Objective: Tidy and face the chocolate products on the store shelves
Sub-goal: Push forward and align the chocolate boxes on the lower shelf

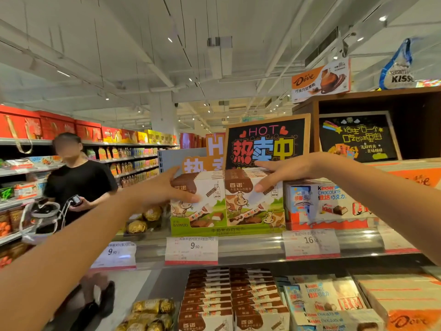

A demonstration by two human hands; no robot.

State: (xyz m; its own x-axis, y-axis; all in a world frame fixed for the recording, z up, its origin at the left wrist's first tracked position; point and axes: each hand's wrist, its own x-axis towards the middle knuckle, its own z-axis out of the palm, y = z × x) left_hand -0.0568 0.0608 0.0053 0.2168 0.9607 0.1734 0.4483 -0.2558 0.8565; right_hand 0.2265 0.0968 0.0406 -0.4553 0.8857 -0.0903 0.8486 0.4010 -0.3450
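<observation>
Two rows of Bainuo milk chocolate boxes, white and brown with cow pictures, stand in a green display tray on the upper shelf. My left hand holds the left front box, thumb across its face and fingers at its left top corner. My right hand rests over the top of the right row, thumb down on the front box's face. Kinder chocolate boxes stand to the right of them.
Price tags hang on the shelf rail. Below lie more Bainuo boxes, Kinder boxes, gold foil chocolates and an orange Dove box. A chalkboard sign stands behind. A person in black stands in the aisle at left.
</observation>
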